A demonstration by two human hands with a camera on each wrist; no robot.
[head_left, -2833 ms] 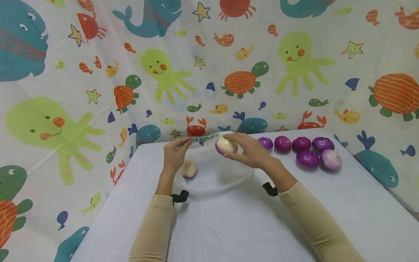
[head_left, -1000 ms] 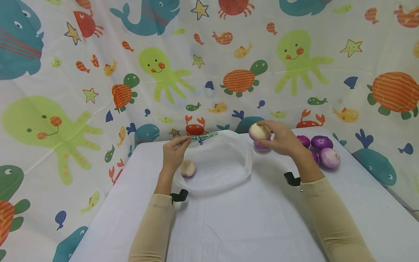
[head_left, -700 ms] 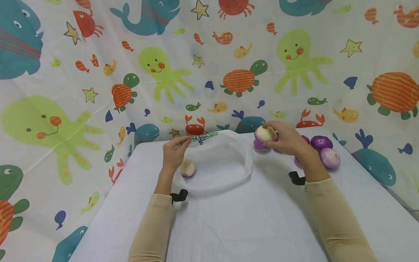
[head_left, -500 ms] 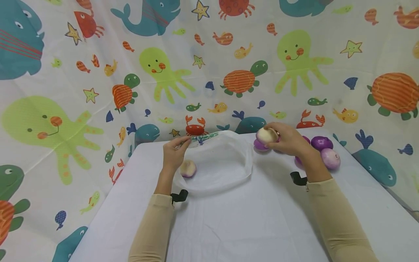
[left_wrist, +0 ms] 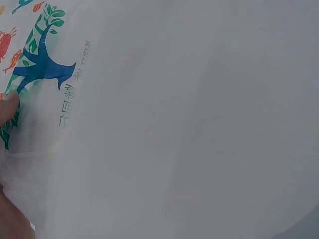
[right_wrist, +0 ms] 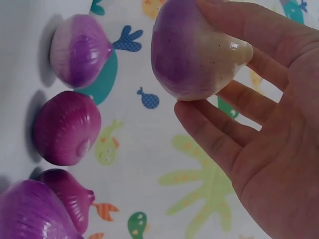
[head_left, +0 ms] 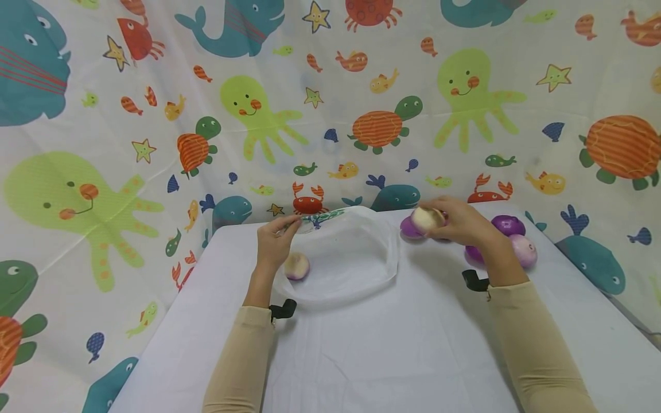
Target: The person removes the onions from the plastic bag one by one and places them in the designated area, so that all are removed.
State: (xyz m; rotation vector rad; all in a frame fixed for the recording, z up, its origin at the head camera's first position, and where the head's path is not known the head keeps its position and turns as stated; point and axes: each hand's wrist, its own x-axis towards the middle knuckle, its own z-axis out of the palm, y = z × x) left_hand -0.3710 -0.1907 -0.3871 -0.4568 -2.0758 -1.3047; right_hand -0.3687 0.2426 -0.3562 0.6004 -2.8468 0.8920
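My left hand (head_left: 273, 244) pinches the back left rim of a white plastic bag (head_left: 338, 293) printed with a blue-and-green tree; the bag's mouth stands wide. Inside it, at the left, lies a cream-and-purple turnip (head_left: 296, 266). To the right of the bag, my right hand (head_left: 459, 221) holds a similar turnip (right_wrist: 199, 55) between thumb and fingers. It is over the left end of a group of red onions, in front of a purple onion (head_left: 409, 229). In the left wrist view, only my thumb (left_wrist: 7, 108) and part of the palm show at the left edge.
Several onions stand grouped at the back right of the white-clothed table (head_left: 372, 355), among them a pale purple onion (head_left: 525, 250) and a dark purple onion (head_left: 508, 225). My right hand and forearm hide some. A sea-animal curtain (head_left: 330, 86) hangs behind the table.
My right hand has carried the turnip from above the bag rightward to the onions, sinking slightly over the last half second. My left hand keeps its hold on the bag's rim.
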